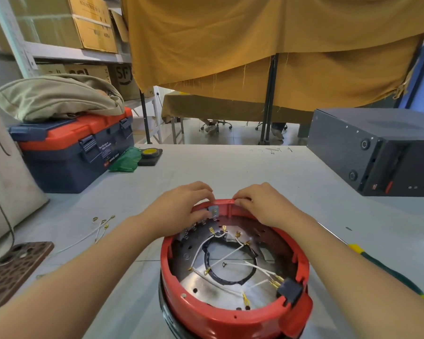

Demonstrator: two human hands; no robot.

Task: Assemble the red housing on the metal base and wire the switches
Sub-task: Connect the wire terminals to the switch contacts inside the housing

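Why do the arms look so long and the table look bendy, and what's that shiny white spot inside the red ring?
Head view: the wide-angle lens stretches the forearms and curves the table edge. The bright patch is glare on the metal base inside the red housing. The left hand and right hand look sharp, while the picture's corners smear.

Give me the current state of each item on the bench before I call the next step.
red housing: seated on the metal base, open side up
metal base: inside the housing, wires lying loose across it
black switch: set in the near right wall
left hand: fingers curled on the far rim by a grey part
right hand: pinching the far rim
toolbox: lid shut
loose wires: lying unconnected on the table
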